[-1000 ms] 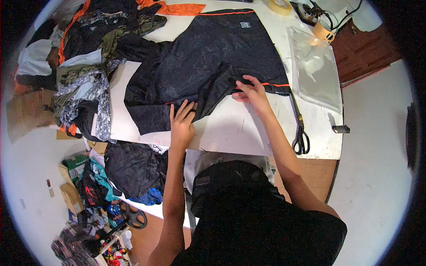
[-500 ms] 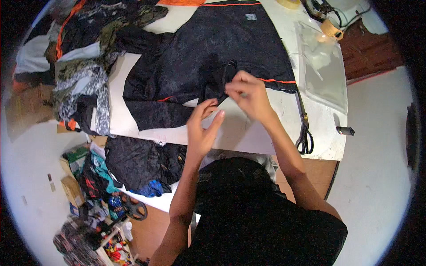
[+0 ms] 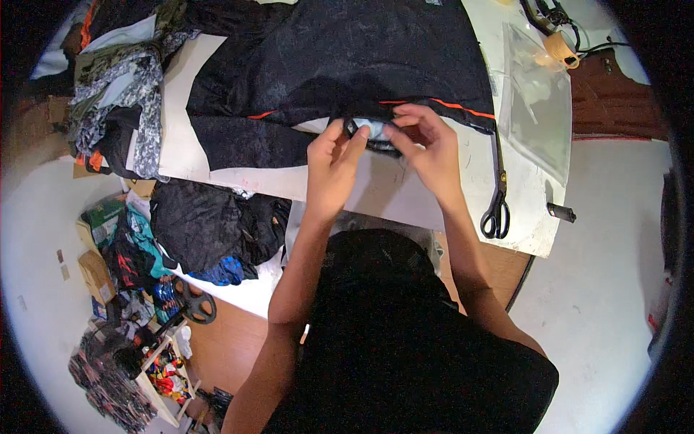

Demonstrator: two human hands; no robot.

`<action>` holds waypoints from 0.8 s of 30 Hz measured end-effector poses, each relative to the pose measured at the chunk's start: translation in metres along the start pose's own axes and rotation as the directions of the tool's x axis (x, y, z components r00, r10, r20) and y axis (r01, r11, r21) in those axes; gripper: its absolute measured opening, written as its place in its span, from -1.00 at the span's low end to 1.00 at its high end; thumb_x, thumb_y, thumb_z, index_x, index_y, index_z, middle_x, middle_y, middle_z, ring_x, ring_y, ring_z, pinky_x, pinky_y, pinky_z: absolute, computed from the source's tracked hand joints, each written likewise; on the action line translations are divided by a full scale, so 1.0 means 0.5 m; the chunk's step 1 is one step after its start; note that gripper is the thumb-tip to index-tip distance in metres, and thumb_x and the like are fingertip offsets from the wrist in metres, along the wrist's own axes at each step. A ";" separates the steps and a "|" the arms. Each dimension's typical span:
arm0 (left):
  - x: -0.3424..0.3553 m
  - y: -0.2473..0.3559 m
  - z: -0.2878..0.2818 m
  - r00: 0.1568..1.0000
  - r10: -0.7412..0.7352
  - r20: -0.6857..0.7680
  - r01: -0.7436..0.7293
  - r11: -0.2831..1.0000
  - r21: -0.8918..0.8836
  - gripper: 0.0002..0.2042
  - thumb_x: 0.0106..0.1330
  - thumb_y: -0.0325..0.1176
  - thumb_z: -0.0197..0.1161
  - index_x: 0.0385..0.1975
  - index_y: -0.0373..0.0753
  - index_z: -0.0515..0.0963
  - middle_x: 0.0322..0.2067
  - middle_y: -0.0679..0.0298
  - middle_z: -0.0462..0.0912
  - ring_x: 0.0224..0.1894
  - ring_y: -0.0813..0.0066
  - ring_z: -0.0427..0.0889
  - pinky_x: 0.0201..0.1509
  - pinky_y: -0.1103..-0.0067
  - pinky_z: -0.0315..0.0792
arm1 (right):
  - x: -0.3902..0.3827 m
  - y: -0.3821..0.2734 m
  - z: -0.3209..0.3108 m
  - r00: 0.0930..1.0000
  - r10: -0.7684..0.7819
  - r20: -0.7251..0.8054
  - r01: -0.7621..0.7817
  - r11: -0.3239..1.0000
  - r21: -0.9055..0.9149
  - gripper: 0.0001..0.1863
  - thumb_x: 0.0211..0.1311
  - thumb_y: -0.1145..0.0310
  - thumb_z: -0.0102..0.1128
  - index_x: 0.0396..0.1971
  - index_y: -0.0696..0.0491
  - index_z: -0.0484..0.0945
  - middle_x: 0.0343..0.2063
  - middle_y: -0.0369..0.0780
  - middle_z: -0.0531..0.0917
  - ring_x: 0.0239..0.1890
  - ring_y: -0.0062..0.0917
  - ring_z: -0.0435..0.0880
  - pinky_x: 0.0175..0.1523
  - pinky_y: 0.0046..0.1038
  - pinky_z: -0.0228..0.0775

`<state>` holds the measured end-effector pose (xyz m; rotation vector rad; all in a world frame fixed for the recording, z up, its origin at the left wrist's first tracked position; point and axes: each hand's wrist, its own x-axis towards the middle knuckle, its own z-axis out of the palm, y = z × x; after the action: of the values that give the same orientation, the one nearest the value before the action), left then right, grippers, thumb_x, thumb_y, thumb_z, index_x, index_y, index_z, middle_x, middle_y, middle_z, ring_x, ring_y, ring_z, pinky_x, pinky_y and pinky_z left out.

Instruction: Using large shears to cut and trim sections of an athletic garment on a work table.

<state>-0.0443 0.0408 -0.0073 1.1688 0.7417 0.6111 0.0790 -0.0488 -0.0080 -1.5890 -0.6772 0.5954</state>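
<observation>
The left hand [image 3: 332, 170] and right hand [image 3: 435, 155] hide much of the dark fold [image 3: 383, 150] pinched between them, and from here I can't tell what the pale patch [image 3: 374, 129] by the thumbs is; the garment [image 3: 361, 54] runs out past the top edge, its label [image 3: 433, 1] cut to a sliver; the clothes pile [image 3: 126, 72] is cut off up there too; the bits in the rack [image 3: 172, 380] are too small to make out; the lower edge crops the shirt [image 3: 419, 362].
</observation>
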 end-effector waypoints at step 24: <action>0.144 0.201 -0.040 0.975 0.179 0.133 -0.115 0.914 -0.390 -0.86 0.31 -0.53 -0.13 -0.20 -0.39 0.31 -0.35 0.06 0.53 -0.32 0.25 0.63 -0.20 0.42 0.58 | 0.158 -0.129 0.040 0.945 0.009 0.327 -0.204 0.798 0.568 -0.76 0.16 0.49 0.10 -0.18 0.25 0.40 -0.41 -0.12 0.60 -0.38 -0.37 0.68 -0.30 -0.52 0.59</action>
<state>-0.0199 0.1356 0.0706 0.9045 0.3705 0.7369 0.1137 0.0271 0.0536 -0.9464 -0.5502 1.0479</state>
